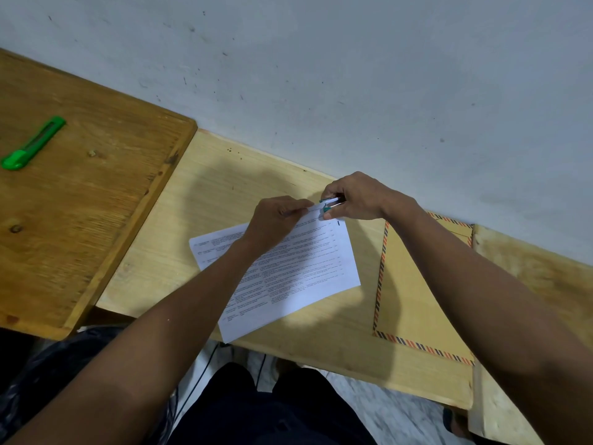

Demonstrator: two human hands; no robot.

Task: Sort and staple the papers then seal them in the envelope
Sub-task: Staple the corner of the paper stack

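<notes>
while left hand (pixel 276 220) pins papers (pixel 298 268), right hand (pixel 356 197) squeezes stapler (pixel 330 203).

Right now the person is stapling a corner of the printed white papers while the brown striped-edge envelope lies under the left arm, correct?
Not quite: in the head view the brown striped-edge envelope lies under the right arm, not the left. The right hand does hold the small green stapler at a corner of the printed white papers.

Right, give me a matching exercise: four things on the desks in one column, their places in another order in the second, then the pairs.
1. stapler
2. papers
3. envelope
4. green cutter

A. on the darker desk, far left
B. under the right forearm
C. in the right hand, at the papers' top corner
D. under the left hand

Pairs: 1-C, 2-D, 3-B, 4-A
</notes>
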